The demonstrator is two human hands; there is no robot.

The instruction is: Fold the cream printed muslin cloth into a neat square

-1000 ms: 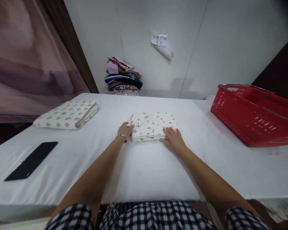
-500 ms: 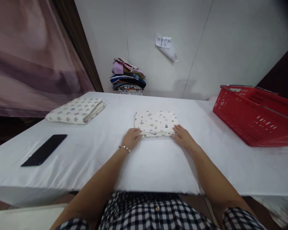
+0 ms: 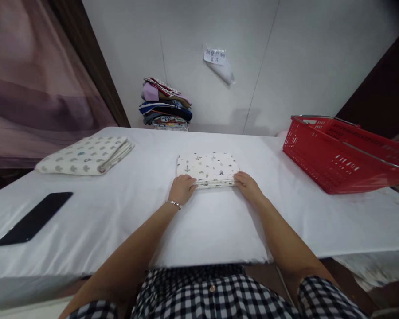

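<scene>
A folded white cloth (image 3: 208, 166) with small printed figures lies flat on the white-covered table in front of me. At its near left corner is my left hand (image 3: 182, 188), a bracelet on the wrist, with the fingers curled over the edge and gripping it. My right hand (image 3: 248, 185) grips the near right corner in the same way, fingertips on top. Both thumbs are partly hidden at the near edge. Several layers of the fold show along that edge between my hands.
Another folded cloth (image 3: 83, 156) with a grey pattern lies at the left, and a flat black object (image 3: 35, 218) is nearer to me. A red basket (image 3: 339, 157) stands at the right. Behind the table is a stack of folded fabrics (image 3: 166, 106) against the wall.
The view has turned slightly to the right, so things appear shifted left. Both hands stay at the near corners of the folded cloth, which looks the same.
</scene>
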